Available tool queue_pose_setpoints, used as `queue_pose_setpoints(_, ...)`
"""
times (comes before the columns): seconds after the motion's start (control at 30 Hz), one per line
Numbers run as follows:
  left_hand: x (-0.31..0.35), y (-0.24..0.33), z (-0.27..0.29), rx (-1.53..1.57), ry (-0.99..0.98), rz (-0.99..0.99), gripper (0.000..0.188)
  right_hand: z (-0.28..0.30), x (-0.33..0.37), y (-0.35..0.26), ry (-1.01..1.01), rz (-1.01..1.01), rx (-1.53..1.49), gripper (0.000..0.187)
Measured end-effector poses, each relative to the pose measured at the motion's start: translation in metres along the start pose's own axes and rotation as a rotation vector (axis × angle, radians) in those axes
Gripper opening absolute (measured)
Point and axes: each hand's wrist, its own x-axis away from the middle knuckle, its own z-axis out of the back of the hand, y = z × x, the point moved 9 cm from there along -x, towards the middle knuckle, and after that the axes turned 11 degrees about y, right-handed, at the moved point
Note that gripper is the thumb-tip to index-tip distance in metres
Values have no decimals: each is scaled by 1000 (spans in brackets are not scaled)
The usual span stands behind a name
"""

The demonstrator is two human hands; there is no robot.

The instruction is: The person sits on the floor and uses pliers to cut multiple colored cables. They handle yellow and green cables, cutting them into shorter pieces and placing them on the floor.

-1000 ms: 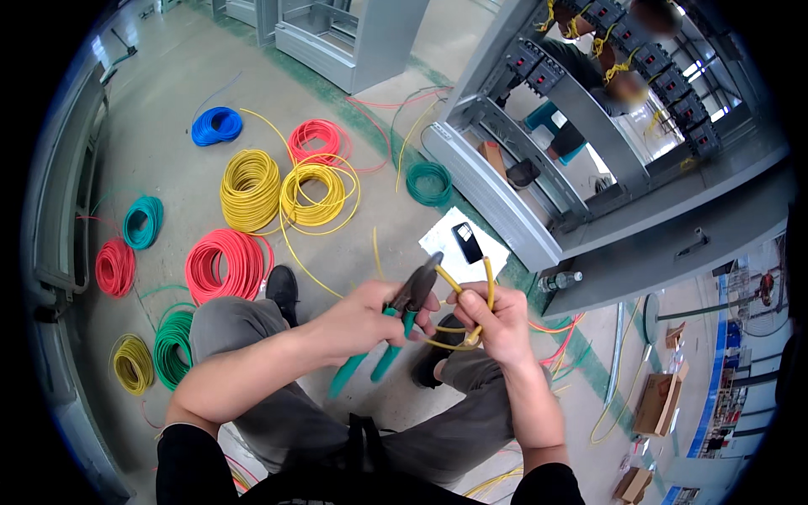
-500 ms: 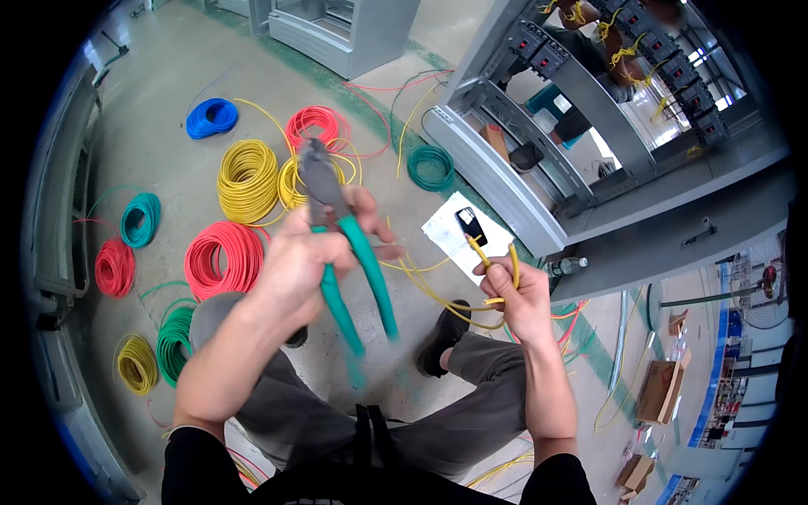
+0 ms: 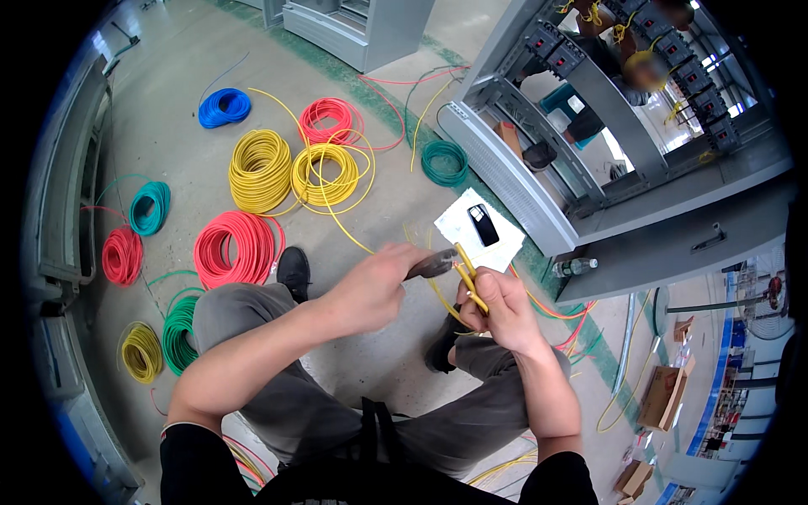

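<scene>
My left hand (image 3: 368, 289) is closed around cable cutters, whose dark metal head (image 3: 430, 265) points to the right; the handles are hidden from this angle. In my right hand (image 3: 507, 310), fingers pinch several short ends of yellow wire (image 3: 469, 284) that stick up past the fingertips. The cutter head is right beside these ends, seemingly touching them. Whether its jaws are around a wire I cannot tell. Yellow wire also runs from a loose coil (image 3: 326, 174) on the floor toward my left hand.
Floor coils lie ahead and left: yellow (image 3: 259, 171), red (image 3: 231, 248), blue (image 3: 225, 108), green (image 3: 178, 335). A phone (image 3: 482, 225) rests on white paper (image 3: 507, 247). Right of it stand a plastic bottle (image 3: 576, 268) and a grey cabinet (image 3: 539, 210), with a person behind its frame.
The cutters have swung down and right from an upright pose to the wire ends. My right hand has shifted slightly down and left, still holding the yellow wires.
</scene>
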Motion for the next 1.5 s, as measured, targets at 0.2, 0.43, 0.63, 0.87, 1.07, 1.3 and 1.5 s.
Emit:
queue_pose_setpoints(0.2,2,1,-10,61,36,-4,60,-1,3,-5,-32,-99,-128,37)
queue_pose_setpoints(0.43,-1,2,-15,110,22,17,59,-6,12,2,-146,-250,-283,39)
queue_pose_setpoints(0.63,-1,13,-16,124,-24,-43,61,-11,13,-1,-202,-286,-308,40)
queue_pose_setpoints(0.87,0,15,-16,129,-3,-51,53,-12,17,-3,-234,-292,-361,42)
queue_pose_setpoints(1.07,1,14,-16,-3,10,-46,47,-15,17,-3,-291,-265,-355,43)
queue_pose_setpoints(1.3,9,8,-17,0,-19,48,34,-10,16,7,-284,-208,-340,33)
queue_pose_setpoints(1.5,10,9,0,-37,92,139,32,6,10,0,51,-51,-65,25)
